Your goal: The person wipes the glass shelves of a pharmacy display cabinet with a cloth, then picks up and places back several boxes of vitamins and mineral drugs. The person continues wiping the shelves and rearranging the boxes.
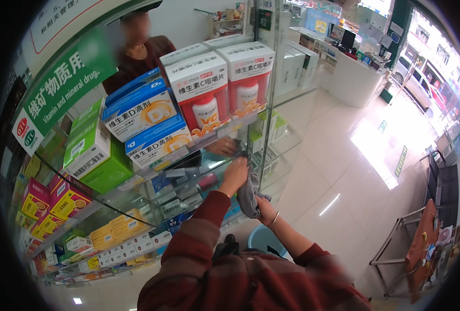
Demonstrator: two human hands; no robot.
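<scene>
A crumpled grey cloth (247, 194) hangs between my hands at the right end of a glass display shelf (218, 136). My left hand (236, 173) grips its upper part close to the glass, just below the shelf edge. Lower and to the right, my right hand (266, 210) holds the cloth's lower part. Above my left hand stand red and white vitamin C boxes (203, 91), with blue and white vitamin D boxes (142, 112) to their left. The mirror-like back of the cabinet shows a reflected person and a reflected hand (223, 147) near the cloth.
A light blue bucket (267, 238) stands on the floor below my right hand. Lower glass shelves hold yellow boxes (117, 227) and other medicine cartons. A white counter (356, 81) is at the back; a brown table (422, 248) and dark chairs (444, 182) stand to the right.
</scene>
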